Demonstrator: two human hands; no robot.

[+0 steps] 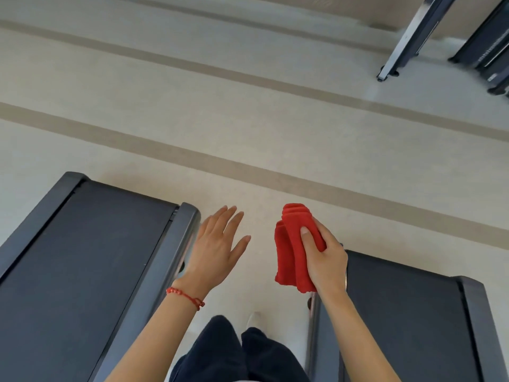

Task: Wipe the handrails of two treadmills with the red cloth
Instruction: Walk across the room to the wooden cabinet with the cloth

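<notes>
A bunched red cloth [292, 249] hangs in my right hand [326, 257], which grips it above the gap between two treadmills. My left hand [216, 244] is open with fingers spread, palm down, holding nothing, just right of the left treadmill's side rail [176, 244]. The left treadmill's dark belt [82, 257] fills the lower left. The right treadmill's belt [407, 312] lies at the lower right, under my right forearm. No handrail is in view; I see only the rear ends of the decks.
My dark trouser legs [228, 351] and a light shoe [254, 319] stand on the pale floor between the decks. Beige stripes [248, 169] cross the floor ahead. More dark machine bases [484, 51] sit at the top right.
</notes>
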